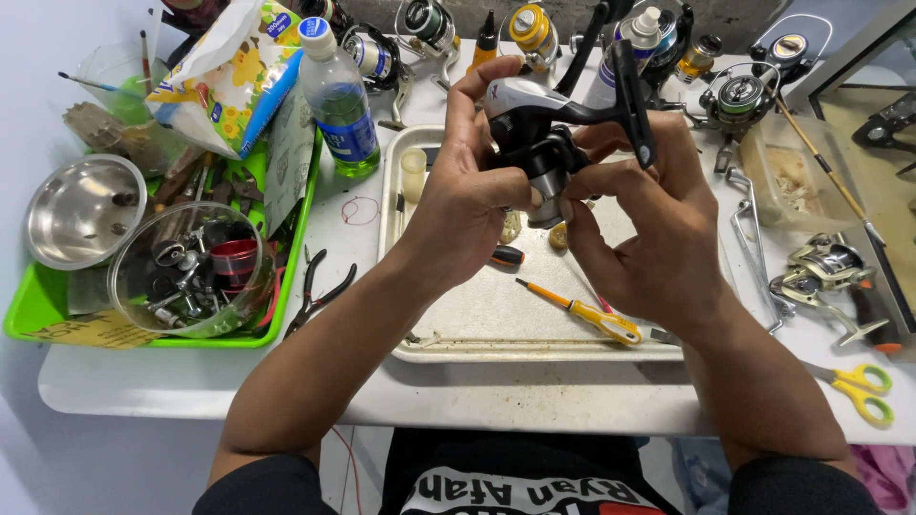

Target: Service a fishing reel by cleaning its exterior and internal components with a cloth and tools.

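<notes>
Both hands clamped a black-and-silver spinning reel (549, 124) above the metal tray (496, 319); left hand (468, 195) and right hand (658, 229) hid its lower body.

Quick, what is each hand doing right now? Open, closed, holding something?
Left hand: closed in a grip on the black and silver fishing reel, held above the metal tray.
Right hand: closed on the same reel from the other side.

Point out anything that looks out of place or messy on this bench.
The green tray overflows with tools and a tilted clear bowl. Both hands hold a fishing reel, apparently part-dismantled, above the metal tray.
</notes>
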